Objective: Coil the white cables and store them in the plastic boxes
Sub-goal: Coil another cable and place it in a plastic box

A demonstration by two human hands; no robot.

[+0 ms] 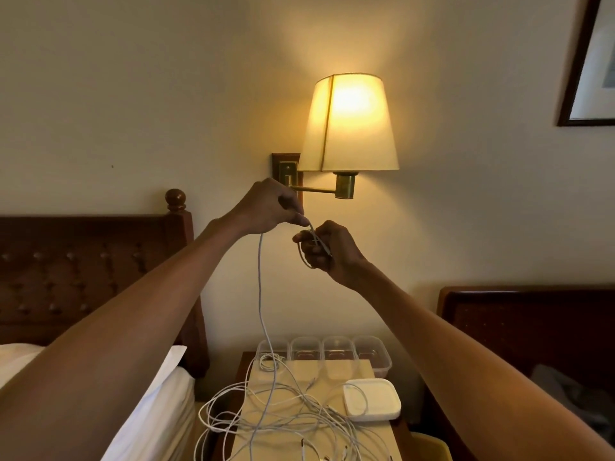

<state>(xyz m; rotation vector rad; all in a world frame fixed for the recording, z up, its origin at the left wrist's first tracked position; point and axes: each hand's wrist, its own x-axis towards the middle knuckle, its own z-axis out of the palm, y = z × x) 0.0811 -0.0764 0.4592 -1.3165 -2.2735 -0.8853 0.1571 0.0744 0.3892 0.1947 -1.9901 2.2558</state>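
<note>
Coiling one cable [260, 277], held up by the lamp [349, 124].
Nearest me, a tangle [283, 414] of cables lies on the table [352, 369] beside stacked lids [372, 399]. Behind stand four clear boxes [305, 349] in a row, contents unclear. The cable rises upright to my left hand [269, 204], which pinches it. My right hand [327, 251] grips its small coil [304, 257].

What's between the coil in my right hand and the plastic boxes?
Nothing solid. The coil in the right hand sits in open air above the plastic boxes; only loose cables cross the leftmost box.
</note>
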